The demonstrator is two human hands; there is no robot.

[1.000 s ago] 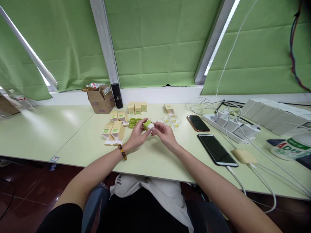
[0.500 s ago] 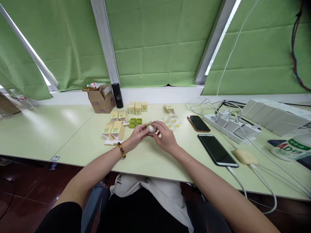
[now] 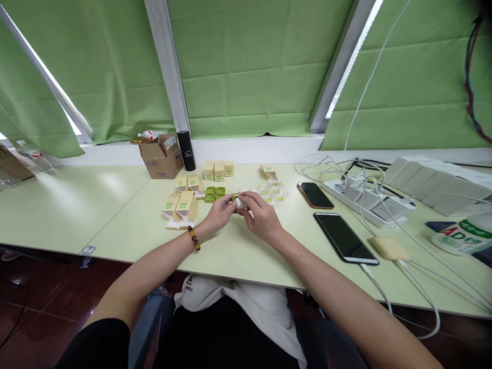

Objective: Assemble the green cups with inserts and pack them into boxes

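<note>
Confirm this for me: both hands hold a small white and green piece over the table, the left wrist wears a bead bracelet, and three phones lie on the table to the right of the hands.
Not quite: the head view shows two phones, not three, a copper-edged phone and a larger black phone. The rest stands: the left hand and right hand hold the small white and green piece over the table, with the bead bracelet on the left wrist.

White-and-green case [image 3: 240, 202]; green trays [image 3: 214, 193]; tan boxes with green labels [image 3: 180, 206]; pale green counter [image 3: 115, 205]; black phones [image 3: 345, 238]; green curtains [image 3: 246, 66].
</note>
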